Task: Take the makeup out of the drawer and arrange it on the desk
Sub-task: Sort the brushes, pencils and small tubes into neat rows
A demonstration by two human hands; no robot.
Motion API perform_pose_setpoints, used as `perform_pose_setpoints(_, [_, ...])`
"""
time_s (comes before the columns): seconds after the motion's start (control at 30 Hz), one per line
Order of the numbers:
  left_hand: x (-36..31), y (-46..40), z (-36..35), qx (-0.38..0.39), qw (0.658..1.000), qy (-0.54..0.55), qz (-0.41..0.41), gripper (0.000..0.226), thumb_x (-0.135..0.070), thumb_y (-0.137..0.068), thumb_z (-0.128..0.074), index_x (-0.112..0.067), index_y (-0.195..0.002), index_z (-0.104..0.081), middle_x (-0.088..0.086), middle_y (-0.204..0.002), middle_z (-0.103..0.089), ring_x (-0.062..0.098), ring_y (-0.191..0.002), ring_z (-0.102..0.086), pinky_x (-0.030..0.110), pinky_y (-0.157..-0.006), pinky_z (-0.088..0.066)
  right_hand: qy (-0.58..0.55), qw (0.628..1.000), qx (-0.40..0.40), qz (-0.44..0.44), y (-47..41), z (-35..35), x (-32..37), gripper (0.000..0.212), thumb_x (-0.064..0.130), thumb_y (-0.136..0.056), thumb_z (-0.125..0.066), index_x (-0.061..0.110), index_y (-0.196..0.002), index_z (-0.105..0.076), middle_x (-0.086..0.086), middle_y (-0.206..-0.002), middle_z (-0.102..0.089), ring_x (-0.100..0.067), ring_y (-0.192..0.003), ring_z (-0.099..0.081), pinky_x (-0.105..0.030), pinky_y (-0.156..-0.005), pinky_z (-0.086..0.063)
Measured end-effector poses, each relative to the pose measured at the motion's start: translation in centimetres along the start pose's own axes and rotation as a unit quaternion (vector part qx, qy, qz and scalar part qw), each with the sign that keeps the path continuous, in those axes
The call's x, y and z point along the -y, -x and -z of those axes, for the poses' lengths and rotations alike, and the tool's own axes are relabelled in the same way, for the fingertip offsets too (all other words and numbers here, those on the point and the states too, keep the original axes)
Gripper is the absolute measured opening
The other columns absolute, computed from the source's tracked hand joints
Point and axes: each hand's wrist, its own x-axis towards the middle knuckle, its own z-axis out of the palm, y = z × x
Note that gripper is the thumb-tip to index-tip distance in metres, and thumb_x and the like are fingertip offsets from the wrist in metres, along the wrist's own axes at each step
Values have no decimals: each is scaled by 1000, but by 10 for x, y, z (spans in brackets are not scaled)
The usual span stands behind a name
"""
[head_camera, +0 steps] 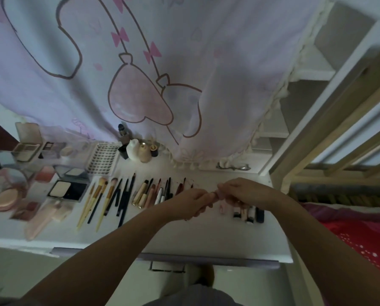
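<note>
While held level, pink tube (214, 194) lies left-right, left hand (193, 203), right hand (240, 191) pinching its ends

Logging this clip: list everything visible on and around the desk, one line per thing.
desk: one, white, centre
curtain: one, pale pink cartoon print, behind desk
palettes and compacts: several, pink, beige, black, desk left
lash tray: one, white, back left
brushes: several, tan and black handles, left of centre
pencils and tubes: a row, gold, white, black, centre
bottles: a few, cream, black, at the back
lipsticks: a few, black-white, desk right
drawer: one, grey, below desk front
bedding: red, right
left hand: holding a small pink item
right hand: on the same item
</note>
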Motion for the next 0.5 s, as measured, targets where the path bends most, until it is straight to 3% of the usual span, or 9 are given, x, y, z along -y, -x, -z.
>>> perform_pose_setpoints(0.1, [1,6,5,25,998,54,6,35,-37,-100,-33,-11,-89,-54,-4,-60,-41,5,-44,-37,24,-48,-33,-55,998,6,24,4,-1,-1,13,43,-90,-56,32,-89,-63,5,-83,-65,-5,-73,-60,-21,-61,-46])
perform_pose_setpoints(0.17, [4,8,9,26,998,51,4,36,-41,-99,-34,-12,-89,-55,-4,-61,-41,6,-46,-37,24,-48,-34,-83,996,23,25,6,-1,1,9,41,-88,-60,36,-96,-63,3,-97,-68,-10,-86,-65,-20,-66,-49])
perform_pose_setpoints(0.23, [7,9,10,25,999,26,3,36,-42,-99,-35,-14,-89,-56,-4,-63,-43,8,-49,-38,22,-48,-35,-74,997,35,4,8,-3,4,20,49,-87,-58,35,-100,-64,3,-96,-70,-10,-83,-67,-20,-64,-50])
perform_pose_setpoints(0.3, [8,8,10,29,1000,3,6,36,-41,-99,-35,-14,-91,-57,-4,-63,-44,9,-51,-40,21,-48,-36,-45,998,47,-26,8,-4,7,35,58,-89,-48,31,-101,-67,5,-79,-69,-6,-64,-63,-19,-58,-46])
perform_pose_setpoints(0.37, [8,8,11,41,999,12,13,37,-43,-98,-35,-15,-92,-59,-6,-62,-44,8,-50,-39,20,-47,-35,-31,998,46,-24,7,-4,7,36,53,-93,-44,26,-97,-68,8,-67,-62,-2,-54,-53,-18,-54,-42])
perform_pose_setpoints(0.5, [8,9,16,83,987,131,40,38,-45,-98,-36,-15,-89,-58,-7,-59,-39,8,-48,-33,18,-44,-30,-84,994,65,14,9,1,6,18,39,-88,-61,26,-101,-61,2,-89,-67,-8,-79,-62,-21,-66,-48])
